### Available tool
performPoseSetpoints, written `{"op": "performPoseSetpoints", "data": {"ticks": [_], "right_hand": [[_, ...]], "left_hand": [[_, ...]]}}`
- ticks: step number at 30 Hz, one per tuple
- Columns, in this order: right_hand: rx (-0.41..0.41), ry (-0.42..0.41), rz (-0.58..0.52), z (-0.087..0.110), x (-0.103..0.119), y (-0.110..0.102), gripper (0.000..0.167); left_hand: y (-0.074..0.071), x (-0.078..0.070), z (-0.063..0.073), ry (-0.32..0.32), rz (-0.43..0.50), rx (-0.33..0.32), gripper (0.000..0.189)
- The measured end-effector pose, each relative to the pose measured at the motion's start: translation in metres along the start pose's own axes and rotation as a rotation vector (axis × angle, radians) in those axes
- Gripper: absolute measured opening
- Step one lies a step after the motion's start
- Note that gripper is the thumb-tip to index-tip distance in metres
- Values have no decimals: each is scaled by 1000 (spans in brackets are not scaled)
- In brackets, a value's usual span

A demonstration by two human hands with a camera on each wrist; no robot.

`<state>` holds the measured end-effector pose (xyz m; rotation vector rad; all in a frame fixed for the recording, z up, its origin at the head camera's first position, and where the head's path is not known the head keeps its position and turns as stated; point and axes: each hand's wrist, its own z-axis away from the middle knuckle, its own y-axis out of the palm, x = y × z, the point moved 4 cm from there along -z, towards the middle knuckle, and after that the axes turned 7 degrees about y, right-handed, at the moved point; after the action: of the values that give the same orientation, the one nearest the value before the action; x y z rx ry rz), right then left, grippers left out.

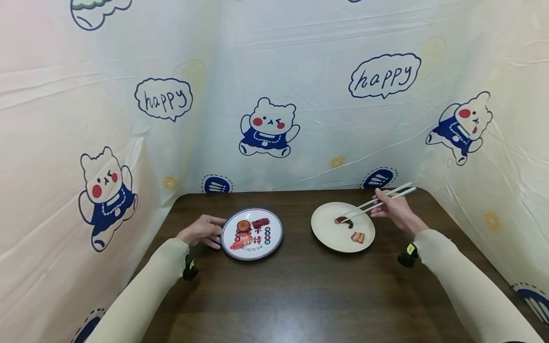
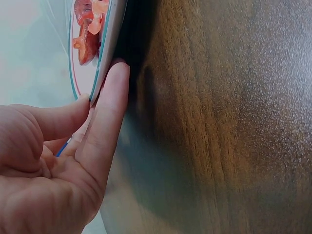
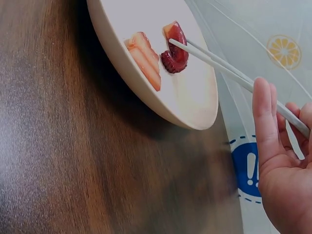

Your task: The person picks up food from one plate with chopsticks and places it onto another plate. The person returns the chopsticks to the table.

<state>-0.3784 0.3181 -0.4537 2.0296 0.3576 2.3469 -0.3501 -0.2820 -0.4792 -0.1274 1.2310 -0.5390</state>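
Where chopsticks touch, a glossy morsel curls.

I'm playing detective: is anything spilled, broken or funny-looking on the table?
Nothing stands out. The printed plate and the cream plate show no visible cracks. I see no spills on the wood-grained table. The right hand holds both chopsticks at what looks like a curled octopus tentacle.

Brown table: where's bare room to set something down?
The table is barest on the near side, bordered by the printed plate, cream plate and sleeves. A narrower patch lies between the plates. It's crowded at the printed plate's left rim, gripped by the left hand, and the cream plate's far right, where the right hand holds chopsticks.
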Motion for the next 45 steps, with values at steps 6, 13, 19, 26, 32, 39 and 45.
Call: {"op": "performPoseSetpoints", "data": {"ticks": [6,13,19,26,32,39,45], "right_hand": [[-6,3,-10,0,-1,0,29],[-30,2,-49,2,-6,-8,31],[-23,22,-37,2,-14,-11,35],[-31,8,-64,3,-17,-14,33],[-37,-7,-80,1,-16,-13,32],[-77,19,-47,0,-17,-11,38],[-68,26,-66,-4,-18,-9,36]], "left_hand": [[-1,0,0,3,2,0,56],[0,2,2,-3,4,-4,57],[0,2,3,1,8,-2,57],[0,2,2,2,1,2,57],[0,1,1,3,5,0,57],[0,1,1,7,8,2,57],[0,1,0,7,3,-3,57]]}}
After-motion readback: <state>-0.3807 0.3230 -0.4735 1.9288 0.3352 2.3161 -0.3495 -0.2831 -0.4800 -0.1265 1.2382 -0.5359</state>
